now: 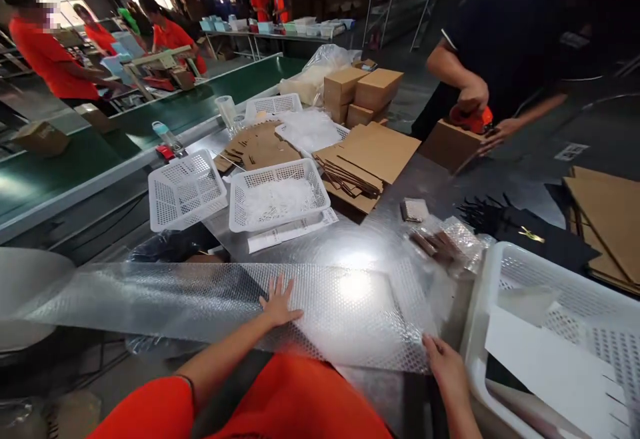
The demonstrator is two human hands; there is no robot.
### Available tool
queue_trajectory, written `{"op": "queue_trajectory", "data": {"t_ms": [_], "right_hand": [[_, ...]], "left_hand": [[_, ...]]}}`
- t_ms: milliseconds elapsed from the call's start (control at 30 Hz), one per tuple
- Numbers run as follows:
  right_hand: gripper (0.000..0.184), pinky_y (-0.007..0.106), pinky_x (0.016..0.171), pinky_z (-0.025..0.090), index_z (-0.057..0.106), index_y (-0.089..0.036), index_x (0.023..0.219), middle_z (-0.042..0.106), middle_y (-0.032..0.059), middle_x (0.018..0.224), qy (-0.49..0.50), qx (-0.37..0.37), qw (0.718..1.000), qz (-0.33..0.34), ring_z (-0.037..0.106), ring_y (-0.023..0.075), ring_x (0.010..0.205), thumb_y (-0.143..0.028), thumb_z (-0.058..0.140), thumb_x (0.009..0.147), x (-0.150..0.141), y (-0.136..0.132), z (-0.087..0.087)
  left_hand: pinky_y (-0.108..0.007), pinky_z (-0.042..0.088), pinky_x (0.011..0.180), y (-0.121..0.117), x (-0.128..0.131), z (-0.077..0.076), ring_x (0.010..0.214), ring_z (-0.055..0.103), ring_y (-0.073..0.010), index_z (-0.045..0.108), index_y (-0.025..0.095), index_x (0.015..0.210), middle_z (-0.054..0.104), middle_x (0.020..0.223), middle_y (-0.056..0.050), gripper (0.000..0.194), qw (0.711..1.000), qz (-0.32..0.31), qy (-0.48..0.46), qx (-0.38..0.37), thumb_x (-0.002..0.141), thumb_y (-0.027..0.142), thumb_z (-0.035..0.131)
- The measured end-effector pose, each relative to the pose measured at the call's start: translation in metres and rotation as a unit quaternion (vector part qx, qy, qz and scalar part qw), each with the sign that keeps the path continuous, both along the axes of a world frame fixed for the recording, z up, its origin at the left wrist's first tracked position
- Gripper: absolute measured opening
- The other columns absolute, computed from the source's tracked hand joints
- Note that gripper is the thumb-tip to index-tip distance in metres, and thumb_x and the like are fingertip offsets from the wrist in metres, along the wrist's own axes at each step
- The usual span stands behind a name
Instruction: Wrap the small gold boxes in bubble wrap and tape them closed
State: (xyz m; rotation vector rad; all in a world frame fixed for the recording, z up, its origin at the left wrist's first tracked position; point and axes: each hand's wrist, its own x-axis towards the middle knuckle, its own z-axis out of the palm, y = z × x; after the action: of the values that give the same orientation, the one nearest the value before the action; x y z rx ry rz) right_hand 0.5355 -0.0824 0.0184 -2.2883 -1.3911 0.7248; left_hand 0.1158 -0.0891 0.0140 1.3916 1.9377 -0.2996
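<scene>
A long strip of clear bubble wrap (200,299) lies across the front of the metal table (370,239) and trails off to the left past its edge. My left hand (279,304) presses flat on the strip with fingers spread. At the strip's right end, my right hand (443,355) pinches the near corner between thumb and fingers. Beyond that end lie some brown pieces in bubble wrap (445,242) and a small wrapped square item (415,210).
White baskets (187,192) stand behind the strip, near flattened cardboard (373,159) and brown boxes (377,85). At right are a large white basket (560,272) and black bags (530,232). Opposite, a co-worker tapes a box (450,145). A green conveyor (225,89) runs at left.
</scene>
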Motion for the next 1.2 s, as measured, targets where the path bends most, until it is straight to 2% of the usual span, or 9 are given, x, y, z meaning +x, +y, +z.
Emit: {"op": "queue_trajectory", "data": {"t_ms": [267,400,500,600,733,800,933,1100,1200], "right_hand": [[0.045,0.039,0.065,0.051,0.07,-0.017,0.092,0.073,0.0172,0.084,-0.063,-0.06,0.995,0.056,0.068,0.0299,0.074,-0.047,0.037,0.089,-0.016,-0.001,-0.007],[0.046,0.049,0.081,0.053,0.06,-0.007,0.119,0.066,0.0282,0.111,-0.124,0.028,0.987,0.097,0.068,0.0372,0.098,-0.032,0.035,0.091,-0.033,-0.032,-0.006],[0.042,0.052,0.094,0.051,0.058,-0.01,0.122,0.061,0.0259,0.122,-0.09,0.134,0.98,0.115,0.063,0.037,0.112,-0.034,0.037,0.093,-0.034,-0.062,0.002],[0.037,0.05,0.102,0.049,0.056,-0.018,0.124,0.06,0.0176,0.125,-0.071,0.261,0.958,0.092,0.059,0.0311,0.118,-0.039,0.042,0.097,-0.005,-0.081,0.025],[0.056,0.058,0.107,0.042,0.048,-0.011,0.136,0.051,0.0236,0.132,-0.178,0.356,0.916,-0.046,0.048,0.0364,0.128,-0.049,0.053,0.094,0.07,-0.082,0.066],[0.072,0.062,0.107,0.039,0.041,-0.01,0.142,0.043,0.0263,0.141,-0.214,0.343,0.913,-0.056,0.041,0.0405,0.135,-0.057,0.056,0.09,0.103,-0.079,0.076],[0.072,0.061,0.1,0.046,0.038,-0.023,0.148,0.026,0.0213,0.158,-0.219,0.236,0.945,0.055,0.034,0.0434,0.141,-0.057,0.057,0.088,0.134,-0.069,0.069],[0.093,0.056,0.094,0.05,0.03,-0.017,0.154,0.019,0.0266,0.162,-0.226,0.101,0.969,0.02,0.042,0.0461,0.136,-0.059,0.065,0.079,0.12,-0.044,0.066],[0.088,0.053,0.089,0.051,0.036,-0.017,0.153,0.022,0.0256,0.162,-0.244,0.04,0.969,0.013,0.052,0.0437,0.125,-0.055,0.066,0.08,0.105,-0.036,0.072]], "left_hand": [[-0.077,0.016,0.112,-0.001,0.001,-0.022,0.154,-0.004,-0.0471,0.016,0.03,0.161,-0.005,0.17,-0.012,0.104,0.996,0.011,0.068,0.049,0.077,0.059,0.069],[-0.074,0.021,0.113,0.003,-0.011,-0.028,0.155,0.0,-0.046,0.012,0.028,0.162,-0.005,0.17,-0.013,0.1,0.992,-0.006,0.116,0.04,0.081,0.062,0.061],[-0.071,0.023,0.114,0.007,-0.015,-0.032,0.155,0.004,-0.0447,0.011,0.028,0.162,-0.002,0.171,-0.013,0.097,0.988,-0.022,0.151,0.029,0.084,0.062,0.057],[-0.072,0.024,0.112,0.009,-0.009,-0.032,0.155,0.006,-0.0452,0.015,0.029,0.161,0.002,0.171,-0.013,0.092,0.979,-0.032,0.197,0.043,0.085,0.061,0.056],[-0.069,0.036,0.105,0.014,0.007,-0.03,0.149,0.025,-0.0476,0.016,0.031,0.161,0.009,0.17,-0.014,0.086,0.975,-0.012,0.218,0.044,0.087,0.047,0.056],[-0.066,0.039,0.105,0.019,0.011,-0.032,0.147,0.031,-0.0453,0.017,0.027,0.161,0.017,0.168,-0.018,0.087,0.98,-0.019,0.194,0.025,0.085,0.039,0.056],[-0.056,0.029,0.117,0.027,0.009,-0.036,0.153,0.023,-0.0373,0.018,0.013,0.16,0.027,0.163,-0.027,0.088,0.979,-0.085,0.185,0.008,0.084,0.035,0.056],[-0.053,0.027,0.118,0.026,0.006,-0.042,0.154,0.019,-0.0374,0.016,0.01,0.161,0.028,0.161,-0.029,0.085,0.975,-0.106,0.197,0.009,0.087,0.031,0.054],[-0.054,0.025,0.119,0.025,0.007,-0.045,0.154,0.021,-0.0365,0.017,0.011,0.16,0.03,0.161,-0.029,0.085,0.975,-0.097,0.198,0.018,0.086,0.028,0.055]]}}
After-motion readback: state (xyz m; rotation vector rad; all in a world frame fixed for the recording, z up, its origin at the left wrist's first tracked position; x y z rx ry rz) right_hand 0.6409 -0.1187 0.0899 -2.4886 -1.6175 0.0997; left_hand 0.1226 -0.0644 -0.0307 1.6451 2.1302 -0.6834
